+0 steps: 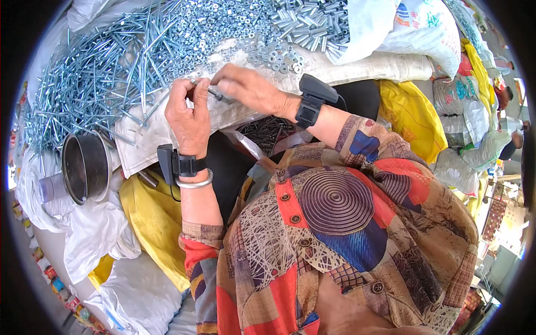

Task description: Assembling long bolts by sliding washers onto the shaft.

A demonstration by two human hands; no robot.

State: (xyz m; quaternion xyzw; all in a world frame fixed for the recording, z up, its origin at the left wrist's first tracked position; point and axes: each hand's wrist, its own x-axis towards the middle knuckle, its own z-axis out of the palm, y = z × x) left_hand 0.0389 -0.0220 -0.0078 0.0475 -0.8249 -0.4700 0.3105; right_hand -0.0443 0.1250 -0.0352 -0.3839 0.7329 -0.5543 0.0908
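Observation:
My left hand (188, 114) is closed, thumb and forefinger pinching one end of a short metal bolt (215, 95). My right hand (248, 89) bends over the bolt's other end from the right, its fingers curled and partly hiding it. Both hands hover over the front part of a whitish cloth (146, 137). Just beyond them is a heap of small nuts (187, 42), with loose flat washers (273, 56) to its right. Long thin metal rods (84, 84) lie in a tangled pile at the left. Short metal sleeves (312, 25) form another pile at the far right.
A dark round metal pot (86, 169) lies tipped at the left. Between my legs is a batch of dark metal pieces (267, 134). White sacks (427, 36) and yellow sacks (413, 120) crowd the sides. Filled clear bags (455, 131) stand further right.

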